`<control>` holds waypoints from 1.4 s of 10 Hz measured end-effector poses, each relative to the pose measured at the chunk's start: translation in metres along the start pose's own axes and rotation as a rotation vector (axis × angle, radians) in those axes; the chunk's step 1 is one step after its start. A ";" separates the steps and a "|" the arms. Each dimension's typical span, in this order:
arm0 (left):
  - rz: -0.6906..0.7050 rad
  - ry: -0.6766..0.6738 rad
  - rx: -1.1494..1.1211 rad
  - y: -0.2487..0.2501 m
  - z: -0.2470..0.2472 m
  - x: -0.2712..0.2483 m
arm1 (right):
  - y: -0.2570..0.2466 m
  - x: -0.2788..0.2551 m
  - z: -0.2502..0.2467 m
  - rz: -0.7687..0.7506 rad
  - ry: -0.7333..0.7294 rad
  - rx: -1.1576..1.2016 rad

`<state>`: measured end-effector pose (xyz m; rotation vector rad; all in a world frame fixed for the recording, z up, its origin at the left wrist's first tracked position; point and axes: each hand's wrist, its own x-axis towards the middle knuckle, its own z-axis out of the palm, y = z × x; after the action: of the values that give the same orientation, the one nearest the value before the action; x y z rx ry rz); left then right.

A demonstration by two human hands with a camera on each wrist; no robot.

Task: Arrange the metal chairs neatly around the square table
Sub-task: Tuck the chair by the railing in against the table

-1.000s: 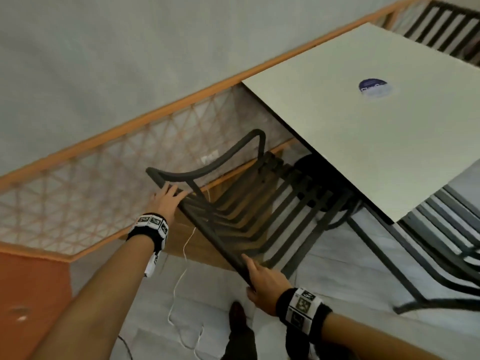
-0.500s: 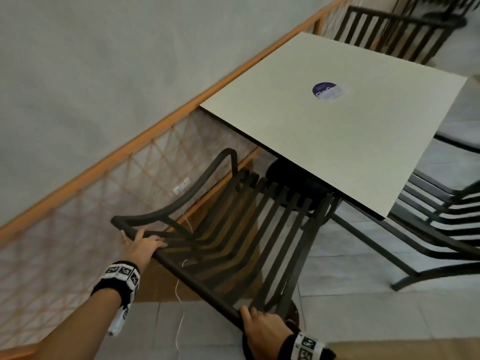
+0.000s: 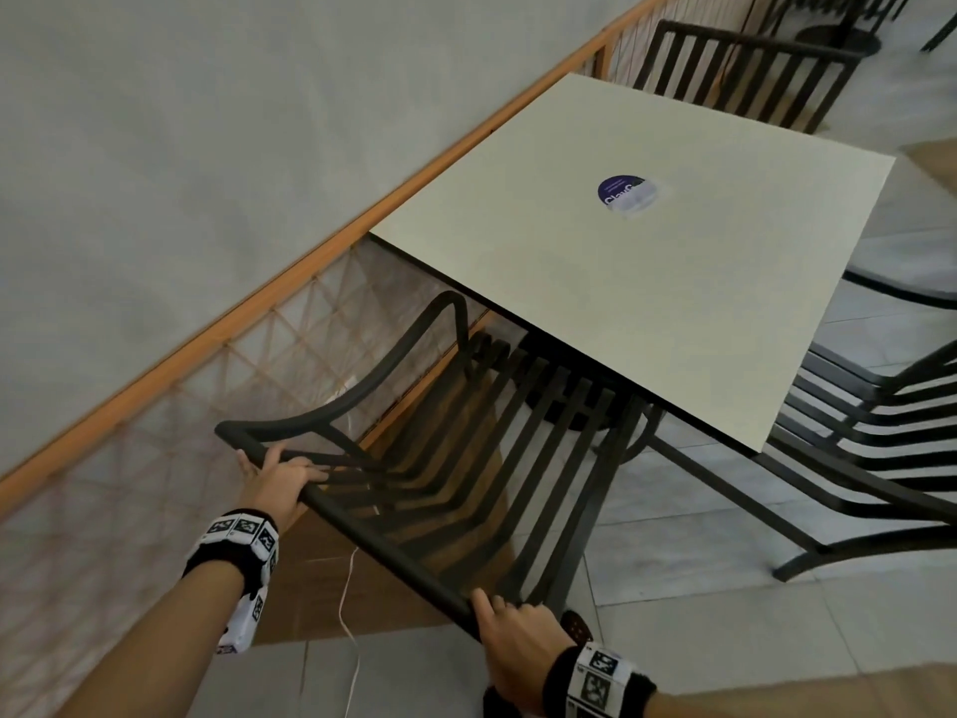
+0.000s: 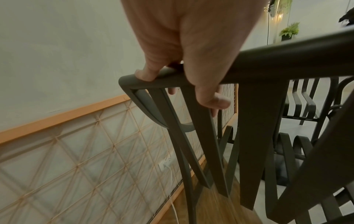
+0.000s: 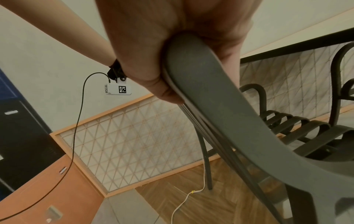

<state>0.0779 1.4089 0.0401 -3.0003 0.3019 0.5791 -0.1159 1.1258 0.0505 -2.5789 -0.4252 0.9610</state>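
A dark metal slatted chair (image 3: pixel 466 458) stands in front of me with its seat partly under the near edge of the square cream table (image 3: pixel 647 303). My left hand (image 3: pixel 274 476) grips the left end of the chair's top rail (image 4: pixel 172 77), fingers curled over it. My right hand (image 3: pixel 510 632) grips the right end of the same rail (image 5: pixel 191 63). A second metal chair (image 3: pixel 880 432) stands at the table's right side. A third chair (image 3: pixel 735 70) stands at the far side.
A wall with an orange rail and lattice panel (image 3: pixel 181 406) runs close along the left. A white cable (image 3: pixel 352 614) trails over the floor under the chair from a wall socket (image 4: pixel 165 162). A round sticker (image 3: pixel 624 194) marks the tabletop. Tiled floor (image 3: pixel 725 640) lies right.
With both hands on its top rail, the chair now sits further under the table. My view has risen, so the far chair shows fully.
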 end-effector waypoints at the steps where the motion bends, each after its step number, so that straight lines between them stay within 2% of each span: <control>1: 0.018 0.061 -0.150 -0.003 0.005 0.023 | 0.005 0.012 -0.009 0.006 0.014 0.004; 2: -0.057 0.109 -0.271 0.002 0.003 0.047 | 0.010 0.022 -0.017 0.015 0.034 0.015; 3: -0.052 -0.005 -0.218 0.000 0.000 0.075 | 0.017 0.026 -0.027 0.028 0.055 0.021; 4: -0.118 0.003 -0.175 0.001 -0.008 0.097 | 0.024 0.028 -0.038 0.033 0.096 0.003; 6: -0.153 -0.052 -0.207 0.030 -0.037 0.113 | 0.036 0.042 -0.056 0.076 0.135 -0.047; 7: -0.023 0.008 -0.210 0.011 -0.011 0.133 | 0.043 0.042 -0.062 0.081 0.148 -0.059; 8: 0.014 0.098 -0.227 0.017 -0.006 0.123 | 0.051 0.035 -0.064 0.021 0.174 0.003; 9: 0.011 0.276 -0.372 0.054 -0.036 0.081 | 0.078 0.020 -0.069 0.033 0.232 0.182; 10: -0.206 0.390 -0.708 0.076 -0.037 0.053 | 0.130 0.012 -0.059 0.123 0.279 0.180; 11: -0.396 0.319 -1.019 0.098 -0.025 0.042 | 0.184 0.028 -0.050 0.164 0.186 -0.071; 12: -0.502 0.223 -1.099 0.124 -0.011 0.047 | 0.223 0.058 -0.044 0.077 0.041 -0.256; 13: -0.577 0.170 -1.086 0.143 -0.007 0.052 | 0.264 0.093 -0.024 0.085 -0.056 -0.416; 14: -0.620 0.164 -0.951 0.150 -0.008 0.054 | 0.300 0.130 -0.003 0.053 -0.064 -0.453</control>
<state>0.0990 1.2516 0.0222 -3.6632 -1.1896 0.4848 0.0262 0.9086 -0.1481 -2.9779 -0.6608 1.0690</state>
